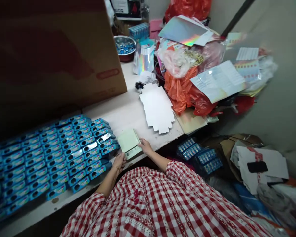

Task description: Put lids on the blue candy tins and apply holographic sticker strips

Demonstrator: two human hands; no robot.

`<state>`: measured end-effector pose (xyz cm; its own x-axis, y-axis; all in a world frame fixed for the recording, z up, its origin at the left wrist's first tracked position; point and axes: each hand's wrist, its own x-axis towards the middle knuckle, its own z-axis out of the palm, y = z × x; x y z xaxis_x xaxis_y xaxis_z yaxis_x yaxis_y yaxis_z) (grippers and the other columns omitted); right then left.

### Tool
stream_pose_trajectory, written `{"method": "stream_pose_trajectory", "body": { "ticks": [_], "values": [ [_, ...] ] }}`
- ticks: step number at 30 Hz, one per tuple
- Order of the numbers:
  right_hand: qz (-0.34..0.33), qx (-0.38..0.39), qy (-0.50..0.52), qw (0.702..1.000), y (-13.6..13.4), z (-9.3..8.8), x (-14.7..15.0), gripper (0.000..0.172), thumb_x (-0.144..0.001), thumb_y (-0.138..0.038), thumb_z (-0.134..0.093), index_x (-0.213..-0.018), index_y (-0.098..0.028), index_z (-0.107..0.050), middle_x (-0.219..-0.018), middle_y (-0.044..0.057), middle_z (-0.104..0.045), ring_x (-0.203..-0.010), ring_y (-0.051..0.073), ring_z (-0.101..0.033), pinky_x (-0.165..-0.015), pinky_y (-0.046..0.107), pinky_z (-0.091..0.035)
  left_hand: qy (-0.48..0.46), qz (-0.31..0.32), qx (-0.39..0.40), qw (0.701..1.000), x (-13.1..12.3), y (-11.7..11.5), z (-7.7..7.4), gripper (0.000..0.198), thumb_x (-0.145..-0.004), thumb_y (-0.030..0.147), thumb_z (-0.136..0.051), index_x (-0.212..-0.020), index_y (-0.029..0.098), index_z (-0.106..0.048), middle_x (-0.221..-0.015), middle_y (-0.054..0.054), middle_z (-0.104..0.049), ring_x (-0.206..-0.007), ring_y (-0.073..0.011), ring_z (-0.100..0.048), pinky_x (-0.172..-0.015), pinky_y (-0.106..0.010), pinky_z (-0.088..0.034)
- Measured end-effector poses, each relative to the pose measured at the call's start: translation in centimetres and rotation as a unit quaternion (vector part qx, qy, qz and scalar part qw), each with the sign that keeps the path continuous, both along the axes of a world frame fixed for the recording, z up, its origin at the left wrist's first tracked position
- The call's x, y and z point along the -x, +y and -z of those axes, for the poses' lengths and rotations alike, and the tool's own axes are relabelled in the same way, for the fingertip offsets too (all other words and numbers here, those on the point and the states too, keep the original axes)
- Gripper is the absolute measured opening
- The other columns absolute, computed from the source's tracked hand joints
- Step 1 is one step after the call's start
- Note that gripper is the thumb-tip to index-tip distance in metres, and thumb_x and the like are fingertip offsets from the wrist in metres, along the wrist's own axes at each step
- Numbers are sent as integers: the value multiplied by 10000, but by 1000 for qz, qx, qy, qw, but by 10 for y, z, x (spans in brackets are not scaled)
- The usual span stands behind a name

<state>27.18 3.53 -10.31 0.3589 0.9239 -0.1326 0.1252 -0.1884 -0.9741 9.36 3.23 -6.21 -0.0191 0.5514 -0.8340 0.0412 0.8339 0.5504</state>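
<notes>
A small pale-green digital scale [129,142] sits near the front edge of the white table [118,112]. My right hand [145,146] grips the scale's right front corner, fingers curled on it. My left hand [119,161] rests at the table edge by the scale's left front corner, touching it, fingers bent. Rows of several small blue boxes [51,158] cover the table left of the scale. My sleeves are red-and-white checked.
A big brown cardboard box [51,56] stands at the back left. A stack of flat white die-cut cards [158,108] lies right of the scale. Orange bags [185,90], holographic sheets [185,31] and a metal bowl [124,47] crowd the back right. More blue boxes [199,154] lie on the floor.
</notes>
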Motion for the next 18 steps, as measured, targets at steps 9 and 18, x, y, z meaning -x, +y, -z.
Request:
{"method": "stream_pose_trajectory", "body": {
  "ticks": [9,18],
  "values": [
    [170,8,288,942,-38,-59,-93,385,-552,-292,-769,-929,-252,-703,-889,-34,-724,-833,198,-653,-807,368,-519,-158,112,-5,981,-37,7,-31,533,-710,416,-669,-1148,167,-496,-542,107,-371,-363,1,-189,-383,-133,-70],
    [342,-114,308,880,-29,-96,-229,407,-551,-195,-734,-951,-183,-661,-783,-22,-706,-642,135,-645,-650,302,-560,-113,50,25,992,-12,7,-34,369,-703,322,-673,-1010,159,-550,-533,99,-370,-353,-1,-229,-368,-124,-94]
  ]
}}
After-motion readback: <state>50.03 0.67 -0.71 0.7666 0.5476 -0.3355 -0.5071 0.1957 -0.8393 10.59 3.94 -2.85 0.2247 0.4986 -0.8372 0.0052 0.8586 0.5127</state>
